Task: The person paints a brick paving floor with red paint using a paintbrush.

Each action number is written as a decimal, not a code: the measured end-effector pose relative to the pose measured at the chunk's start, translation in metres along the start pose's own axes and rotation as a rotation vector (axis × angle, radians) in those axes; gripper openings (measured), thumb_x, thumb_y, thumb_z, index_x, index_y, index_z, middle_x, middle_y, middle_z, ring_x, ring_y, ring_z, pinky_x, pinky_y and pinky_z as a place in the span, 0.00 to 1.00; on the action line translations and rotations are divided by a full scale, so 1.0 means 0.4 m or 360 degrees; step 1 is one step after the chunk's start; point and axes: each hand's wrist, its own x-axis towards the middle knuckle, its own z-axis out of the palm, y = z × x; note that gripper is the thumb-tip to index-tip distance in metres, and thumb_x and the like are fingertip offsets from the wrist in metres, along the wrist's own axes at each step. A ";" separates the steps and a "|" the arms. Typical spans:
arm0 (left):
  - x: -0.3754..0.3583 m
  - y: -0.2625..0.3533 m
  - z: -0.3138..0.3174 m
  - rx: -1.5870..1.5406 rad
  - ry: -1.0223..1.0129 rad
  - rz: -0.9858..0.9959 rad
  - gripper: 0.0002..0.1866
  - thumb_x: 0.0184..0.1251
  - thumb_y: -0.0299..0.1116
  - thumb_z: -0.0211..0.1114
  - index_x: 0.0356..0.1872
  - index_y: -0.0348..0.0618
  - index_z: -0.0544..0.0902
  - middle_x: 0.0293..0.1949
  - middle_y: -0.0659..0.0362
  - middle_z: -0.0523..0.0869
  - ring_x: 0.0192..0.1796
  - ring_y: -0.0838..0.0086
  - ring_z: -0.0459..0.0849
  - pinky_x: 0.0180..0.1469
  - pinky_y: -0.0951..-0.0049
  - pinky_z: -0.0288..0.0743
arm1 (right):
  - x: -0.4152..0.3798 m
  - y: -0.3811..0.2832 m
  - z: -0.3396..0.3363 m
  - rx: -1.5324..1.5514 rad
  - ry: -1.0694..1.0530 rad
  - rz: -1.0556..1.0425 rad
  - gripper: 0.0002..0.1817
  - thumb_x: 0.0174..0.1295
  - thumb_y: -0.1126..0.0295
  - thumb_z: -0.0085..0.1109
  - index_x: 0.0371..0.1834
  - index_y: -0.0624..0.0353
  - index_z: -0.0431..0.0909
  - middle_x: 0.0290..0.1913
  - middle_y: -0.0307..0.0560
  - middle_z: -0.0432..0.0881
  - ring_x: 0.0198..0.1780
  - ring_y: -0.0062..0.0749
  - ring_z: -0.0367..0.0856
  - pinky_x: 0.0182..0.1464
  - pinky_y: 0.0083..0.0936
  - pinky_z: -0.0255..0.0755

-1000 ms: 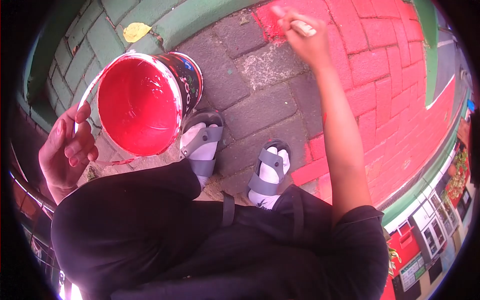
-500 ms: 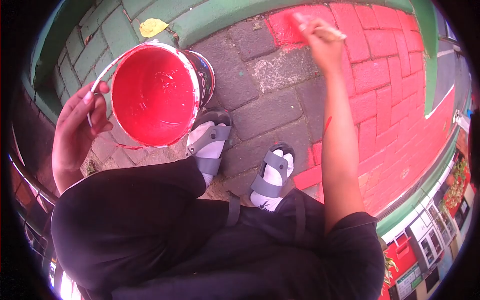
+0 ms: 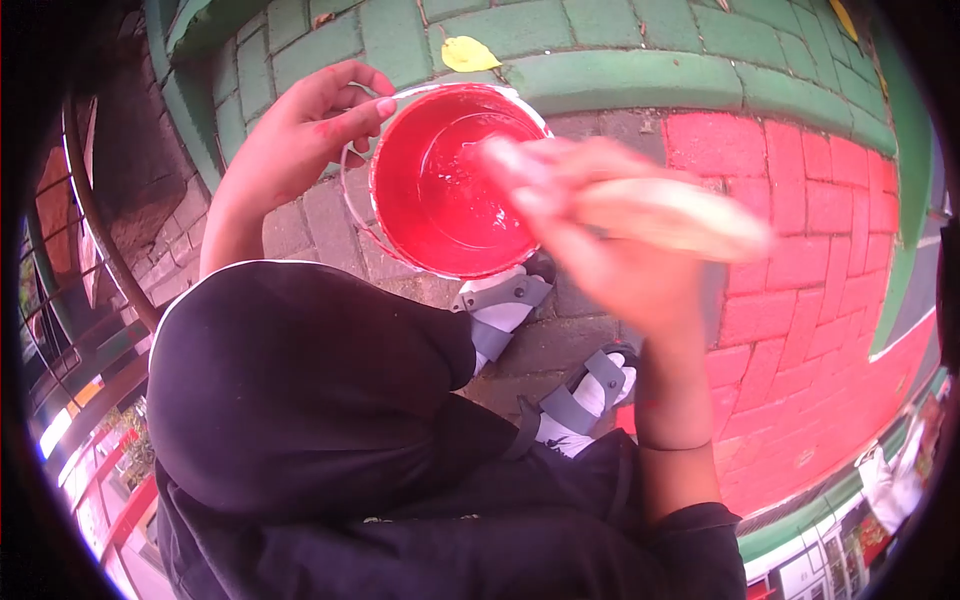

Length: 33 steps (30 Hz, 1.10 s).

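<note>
Our right hand closes around the wooden handle of a paintbrush, just right of centre in the upper half of the frame, with the brush head over the mouth of the red-coated bucket. Working well here, we judge, means a light grip and a shallow dip of the bristle tips into the red paint, then a gentle wipe against the inner wall so that drips fall inside. Our left hand curls its fingers and thumb around the bail at the bucket's upper left edge; a firm hold there should steady the bucket against the brush's push.

The brush points to the upper left, its handle end towards the right edge. Its long axis runs slantwise across the frame, nearer level than upright, dropping slightly to the right. Motion blurs it, so we cannot tell whether the bristles touch the paint. The bucket's mouth faces us; we cannot tell how far it leans.

Below the bucket are our 2 sandals, and grey pavers show between them. Red pavers spread on the right, and a yellow leaf lies above the bucket on green paving.
</note>
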 end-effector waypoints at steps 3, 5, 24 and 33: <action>-0.014 0.009 -0.006 -0.0175 -0.0073 0.0002 0.12 0.78 0.39 0.63 0.52 0.44 0.78 0.33 0.70 0.78 0.34 0.88 0.75 0.34 0.85 0.72 | 0.037 -0.008 0.093 0.0000 -0.0058 -0.0053 0.07 0.52 0.82 0.70 0.25 0.63 0.80 0.31 0.47 0.87 0.35 0.35 0.90 0.38 0.30 0.83; -0.021 0.008 -0.019 -0.0169 -0.0095 -0.0007 0.12 0.78 0.40 0.63 0.52 0.44 0.78 0.33 0.70 0.79 0.34 0.88 0.76 0.34 0.84 0.72 | 0.072 -0.040 0.105 -0.0190 -0.0363 0.0349 0.06 0.53 0.74 0.64 0.35 0.57 0.85 0.31 0.54 0.86 0.36 0.52 0.87 0.39 0.40 0.82; -0.027 -0.024 -0.040 -0.0739 -0.0065 -0.0207 0.11 0.81 0.42 0.56 0.52 0.47 0.77 0.37 0.66 0.84 0.34 0.84 0.82 0.40 0.79 0.80 | 0.063 0.047 0.186 -0.0208 -0.0901 0.0594 0.03 0.60 0.76 0.60 0.32 0.65 0.81 0.31 0.59 0.85 0.41 0.55 0.88 0.43 0.39 0.81; -0.030 -0.012 -0.035 -0.0729 -0.0116 -0.0165 0.12 0.81 0.42 0.55 0.53 0.46 0.76 0.37 0.65 0.85 0.35 0.83 0.83 0.39 0.80 0.80 | 0.063 0.067 0.101 0.0161 -0.0570 0.0470 0.07 0.59 0.84 0.63 0.27 0.66 0.74 0.31 0.48 0.87 0.47 0.34 0.91 0.47 0.25 0.82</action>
